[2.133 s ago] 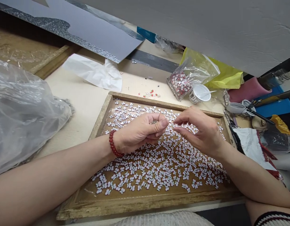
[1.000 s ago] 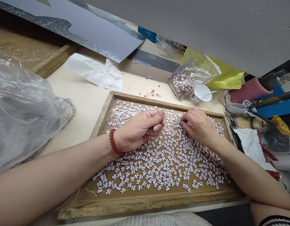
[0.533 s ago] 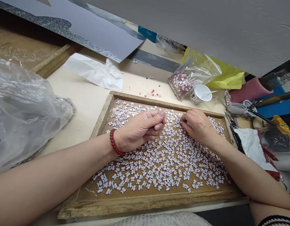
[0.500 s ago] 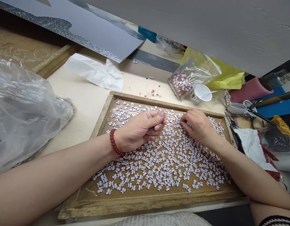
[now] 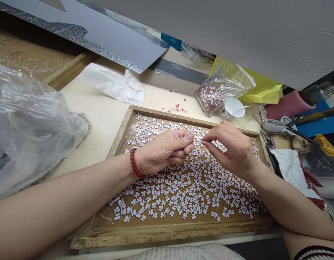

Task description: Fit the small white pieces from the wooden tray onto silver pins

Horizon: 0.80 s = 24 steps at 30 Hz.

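Red-beaded at the left wrist (image 5: 126, 167), curling the left hand (image 5: 169, 150) around tiny bits (image 5: 179, 137), barely showing; poising the right hand (image 5: 229, 148) just beside, pointing near-touching thumb and forefinger leftward, not revealing anything pinched; working above white, flat, cherry-shaped pieces (image 5: 183, 202) inside the brown wood-framed tray (image 5: 178, 232).

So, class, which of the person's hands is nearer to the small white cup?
Right. The right hand is over the tray, on the near side of the white cup; the left hand is also over the tray but farther off, to the left.
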{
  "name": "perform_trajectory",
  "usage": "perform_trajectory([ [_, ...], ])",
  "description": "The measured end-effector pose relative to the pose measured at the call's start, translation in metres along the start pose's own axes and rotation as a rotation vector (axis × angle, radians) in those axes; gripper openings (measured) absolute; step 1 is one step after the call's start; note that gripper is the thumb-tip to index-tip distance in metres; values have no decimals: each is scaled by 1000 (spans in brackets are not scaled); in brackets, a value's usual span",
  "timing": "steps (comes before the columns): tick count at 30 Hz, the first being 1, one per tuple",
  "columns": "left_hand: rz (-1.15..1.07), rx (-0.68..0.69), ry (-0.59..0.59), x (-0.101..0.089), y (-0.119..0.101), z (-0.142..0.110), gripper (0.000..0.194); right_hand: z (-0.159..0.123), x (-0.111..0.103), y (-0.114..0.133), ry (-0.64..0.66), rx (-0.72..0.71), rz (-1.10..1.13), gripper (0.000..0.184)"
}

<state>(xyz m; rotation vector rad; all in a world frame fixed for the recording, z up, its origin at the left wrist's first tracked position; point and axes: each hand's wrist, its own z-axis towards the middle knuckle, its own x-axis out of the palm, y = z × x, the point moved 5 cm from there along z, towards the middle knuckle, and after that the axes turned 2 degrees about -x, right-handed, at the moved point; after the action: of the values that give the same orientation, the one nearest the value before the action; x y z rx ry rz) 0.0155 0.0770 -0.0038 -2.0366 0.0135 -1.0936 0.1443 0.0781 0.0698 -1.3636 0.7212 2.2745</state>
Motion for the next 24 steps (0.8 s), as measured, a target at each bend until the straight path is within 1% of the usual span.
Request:
perform_trajectory([
  [2, 15, -17, 20, 0, 1, 0, 33, 6, 2, 6, -21, -23, 54, 4],
  [5, 15, -22, 33, -1, 3, 0, 35, 12, 4, 10, -40, -38, 113, 5],
  [9, 18, 8, 6, -5, 3, 1, 35, 16, 5, 13, -62, -46, 156, 4],
  [12, 11, 33, -23, -7, 2, 1, 34, 17, 6, 14, -84, -21, 180, 5],
  [16, 16, 71, -75, -8, 0, 0, 34, 19, 7, 15, -135, 27, 167, 4],
  [19, 31, 80, -93, -8, 0, 0, 38, 21, 9, 15, -128, 58, 171, 5],
  [22, 28, 89, -104, -10, 0, 0, 41, 22, 10, 17, -109, 40, 151, 6],
  [24, 19, 104, -107, -10, -1, 1, 40, 22, 10, 19, -119, 3, 92, 9],
])
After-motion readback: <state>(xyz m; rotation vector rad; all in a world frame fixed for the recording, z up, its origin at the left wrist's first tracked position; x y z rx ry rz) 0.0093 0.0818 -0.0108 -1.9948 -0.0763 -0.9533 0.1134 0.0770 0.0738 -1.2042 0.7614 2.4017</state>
